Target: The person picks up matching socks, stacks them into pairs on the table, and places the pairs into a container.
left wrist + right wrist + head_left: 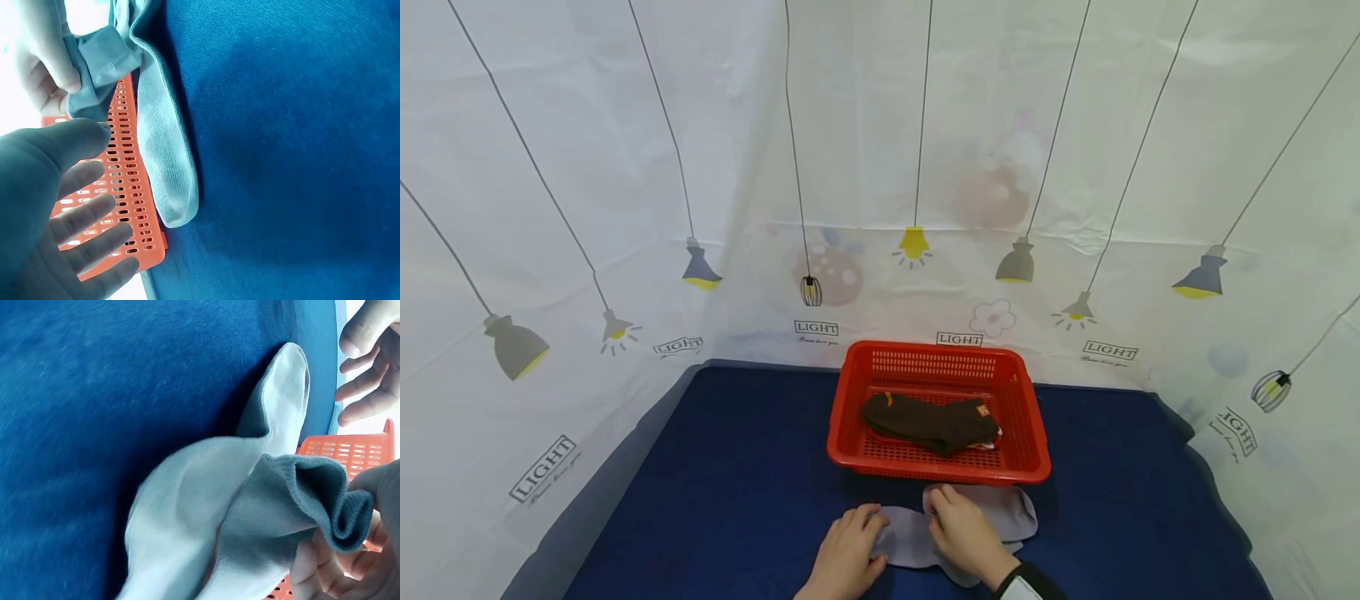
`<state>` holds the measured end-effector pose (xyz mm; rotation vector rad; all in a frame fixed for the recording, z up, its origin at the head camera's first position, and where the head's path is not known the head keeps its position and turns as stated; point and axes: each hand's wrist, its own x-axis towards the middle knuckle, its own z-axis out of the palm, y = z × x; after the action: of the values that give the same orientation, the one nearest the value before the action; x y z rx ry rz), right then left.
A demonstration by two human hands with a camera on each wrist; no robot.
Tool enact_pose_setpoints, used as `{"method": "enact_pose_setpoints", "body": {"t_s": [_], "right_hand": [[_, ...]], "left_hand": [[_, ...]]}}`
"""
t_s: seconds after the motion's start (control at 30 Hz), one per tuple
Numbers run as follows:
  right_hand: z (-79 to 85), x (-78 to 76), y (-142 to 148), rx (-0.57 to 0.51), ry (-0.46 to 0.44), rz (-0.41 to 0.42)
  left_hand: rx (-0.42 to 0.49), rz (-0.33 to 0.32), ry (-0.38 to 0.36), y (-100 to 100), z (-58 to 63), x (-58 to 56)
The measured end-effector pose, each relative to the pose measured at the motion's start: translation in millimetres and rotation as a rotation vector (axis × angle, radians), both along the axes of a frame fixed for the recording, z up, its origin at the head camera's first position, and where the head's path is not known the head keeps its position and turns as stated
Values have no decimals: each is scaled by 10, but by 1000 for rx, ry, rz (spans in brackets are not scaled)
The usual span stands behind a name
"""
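Two light grey socks lie in front of the red basket: one stretches leftward, and the other lies farther right. My right hand pinches the cuff of one grey sock, lifting it so that its opening shows folded in the right wrist view. My left hand is beside the left end of the socks. Its fingers are spread and relaxed in the left wrist view, holding nothing; whether a fingertip touches the fabric cannot be told.
The red plastic basket stands just beyond the hands. Inside it lie dark brown socks with small orange marks. A dark blue cloth covers the table. A white curtain printed with lamps encloses the back and sides.
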<state>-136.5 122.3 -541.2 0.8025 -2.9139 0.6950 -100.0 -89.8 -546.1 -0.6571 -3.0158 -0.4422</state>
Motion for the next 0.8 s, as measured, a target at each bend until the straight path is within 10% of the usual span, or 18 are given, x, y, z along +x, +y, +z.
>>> {"method": "enact_pose_setpoints", "body": {"t_s": [0.8], "right_hand": [[-101, 72, 93, -60, 3, -86]], "left_hand": [[7, -9, -1, 63, -10, 21]]}}
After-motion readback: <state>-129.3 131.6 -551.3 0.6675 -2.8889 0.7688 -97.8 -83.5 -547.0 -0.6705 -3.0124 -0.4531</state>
